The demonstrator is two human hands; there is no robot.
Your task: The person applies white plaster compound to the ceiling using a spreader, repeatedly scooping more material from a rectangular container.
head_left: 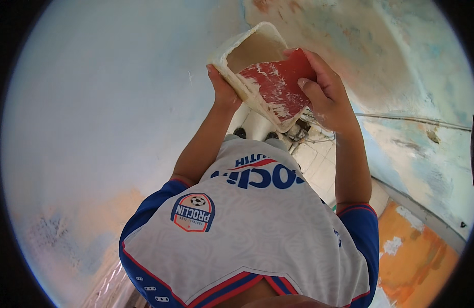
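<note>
My left hand grips the near left side of a white, putty-smeared rectangular tub, which is tilted in front of me. The tub's inside looks beige; how much putty it holds I cannot tell. In my right hand is a red plastic putty spreader, thumb on top and fingers behind it. Whitish putty streaks its broad blade, which lies across the tub's opening and hides part of the inside.
A pale blue-white wall fills the left. On the right stands a patchy wall with a thin cable along it and an orange patch lower down. Beyond the tub, clutter lies on the tiled floor near my shoes.
</note>
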